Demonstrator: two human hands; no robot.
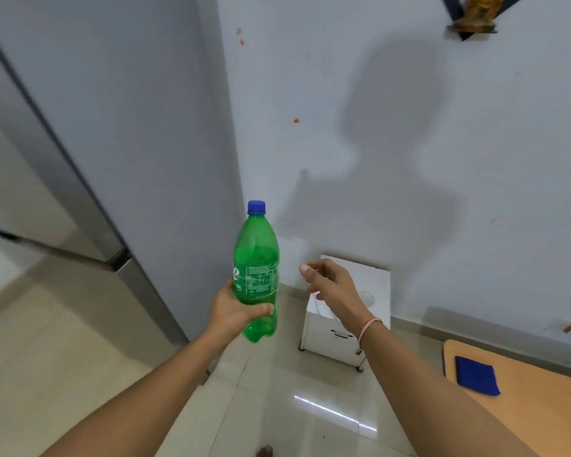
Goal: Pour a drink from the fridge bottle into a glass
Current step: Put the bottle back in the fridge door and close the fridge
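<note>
1. The left hand (236, 311) grips the bottle (257, 268) round its lower half, fingers and thumb curled about it, holding it upright in the air above the floor (277, 407).
2. The bottle is green plastic with a blue cap (256, 207) screwed on; it is partly full, the liquid level a little above the label.
3. The right hand (330, 285) hangs in the air just beside the bottle, apart from it, fingers loosely curled and holding nothing; a thread band (370, 326) circles its wrist.
4. Behind the right hand a small white stand (337, 341) sits on the floor against the wall (475, 159).
5. The fridge (112, 159) fills the left of the view, its doors closed.
6. At the right edge lies a tan mat (524, 407) with a blue cloth (477, 376) near its far left corner.
7. A shadow of the person (393, 127) falls on the wall.
</note>
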